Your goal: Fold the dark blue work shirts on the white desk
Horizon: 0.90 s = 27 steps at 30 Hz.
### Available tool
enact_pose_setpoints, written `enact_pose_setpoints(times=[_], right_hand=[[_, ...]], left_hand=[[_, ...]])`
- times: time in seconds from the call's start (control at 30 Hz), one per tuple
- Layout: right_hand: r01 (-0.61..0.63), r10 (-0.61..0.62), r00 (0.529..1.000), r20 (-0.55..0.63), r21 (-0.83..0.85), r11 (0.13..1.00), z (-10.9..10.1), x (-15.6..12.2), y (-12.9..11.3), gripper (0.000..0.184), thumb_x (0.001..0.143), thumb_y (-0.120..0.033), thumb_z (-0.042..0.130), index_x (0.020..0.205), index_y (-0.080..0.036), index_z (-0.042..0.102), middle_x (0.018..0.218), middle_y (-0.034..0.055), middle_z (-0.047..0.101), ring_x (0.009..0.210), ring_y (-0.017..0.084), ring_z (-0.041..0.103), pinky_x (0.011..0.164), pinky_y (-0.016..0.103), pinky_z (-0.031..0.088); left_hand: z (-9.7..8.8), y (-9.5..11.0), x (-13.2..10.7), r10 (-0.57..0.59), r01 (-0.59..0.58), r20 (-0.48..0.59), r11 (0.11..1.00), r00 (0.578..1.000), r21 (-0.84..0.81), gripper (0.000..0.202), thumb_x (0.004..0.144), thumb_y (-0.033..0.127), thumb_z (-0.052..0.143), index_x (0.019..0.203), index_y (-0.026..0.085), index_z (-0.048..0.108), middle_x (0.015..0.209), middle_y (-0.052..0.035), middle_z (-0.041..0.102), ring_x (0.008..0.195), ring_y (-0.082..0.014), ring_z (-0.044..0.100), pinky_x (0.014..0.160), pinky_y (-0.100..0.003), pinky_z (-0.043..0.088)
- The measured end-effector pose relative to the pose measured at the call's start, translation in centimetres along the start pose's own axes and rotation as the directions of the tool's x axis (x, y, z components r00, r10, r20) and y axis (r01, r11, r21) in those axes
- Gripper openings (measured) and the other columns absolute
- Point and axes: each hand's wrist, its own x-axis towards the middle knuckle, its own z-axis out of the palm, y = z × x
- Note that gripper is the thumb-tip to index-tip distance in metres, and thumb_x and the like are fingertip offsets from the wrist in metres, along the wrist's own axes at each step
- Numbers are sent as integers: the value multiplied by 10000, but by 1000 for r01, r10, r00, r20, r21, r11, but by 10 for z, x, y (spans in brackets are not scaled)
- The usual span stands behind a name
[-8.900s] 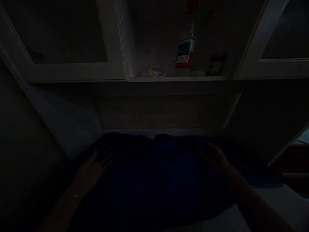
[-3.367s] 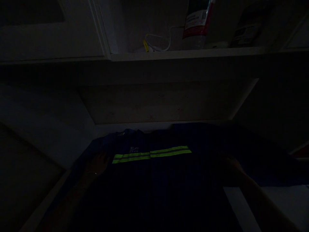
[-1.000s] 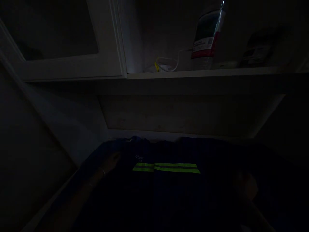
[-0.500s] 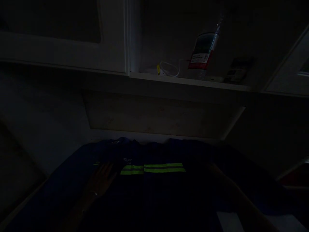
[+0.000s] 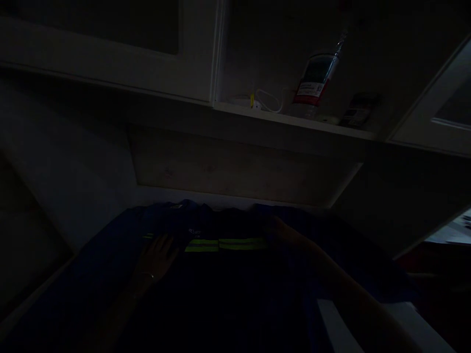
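Observation:
A dark blue work jacket (image 5: 235, 274) with yellow-green reflective stripes lies spread out, its collar toward the wall. My left hand (image 5: 158, 255) rests flat on the chest area at the left, fingers spread, just beside the small printed lettering. A bracelet circles that wrist. Over the right chest, near the end of the stripe, is my right hand (image 5: 277, 230). Its fingers are lost in the dark, so whether they grip the cloth is hidden. The light is very low, and the lower part of the jacket is almost black.
Above hangs a white cabinet with an open shelf (image 5: 272, 115). On it stand a clear bottle (image 5: 312, 86) with a green and red label, a white cable (image 5: 272, 100) with a yellow tag, and a dark jar (image 5: 356, 110). A white panel (image 5: 338, 323) shows at lower right.
My right hand has moved left across the jacket, from the right side to the end of the stripe. My left hand stays on the cloth. The view has tilted and shifted slightly.

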Motion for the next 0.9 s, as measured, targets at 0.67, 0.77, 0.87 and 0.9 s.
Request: enact_pose_setpoints(times=[0.67, 0.77, 0.87, 0.9], right_hand=[[156, -255, 960, -117, -531, 833, 69, -56, 58, 407, 895, -282, 394, 1162, -169, 680, 1283, 132, 628, 1237, 276, 542, 1076, 430, 392], [-7, -53, 948, -315, -186, 982, 65, -132, 74, 489, 909, -492, 382, 1141, -186, 684, 1180, 102, 687, 1104, 285, 631, 939, 388, 515], [-186, 231, 903, -362, 156, 970, 64, -231, 109, 481, 840, -598, 512, 1131, -257, 687, 1157, 59, 696, 1074, 295, 644, 873, 373, 555], [-205, 261, 880, -397, 179, 962, 65, -261, 121, 427, 820, -595, 556, 1077, -286, 704, 1118, 61, 704, 1067, 297, 642, 851, 370, 561]], left_hand=[[-57, 44, -108, -63, 65, 17, 973, 998, -221, 420, 924, 371, 365, 1135, 188, 679, 1172, -129, 674, 1074, -265, 615, 986, -438, 443], [-63, 27, -161, -170, 127, -52, 878, 984, -461, 404, 904, 431, 403, 1097, 218, 687, 1145, -87, 684, 1098, -252, 605, 1029, -425, 433], [-72, -1, -225, -451, 395, 62, 698, 890, -597, 319, 852, 451, 504, 1031, 269, 696, 1134, -59, 685, 1100, -273, 607, 1004, -435, 468], [-77, -8, -246, -538, 490, 110, 639, 836, -593, 289, 853, 438, 524, 1029, 278, 689, 1131, -56, 682, 1096, -279, 607, 981, -445, 483]])
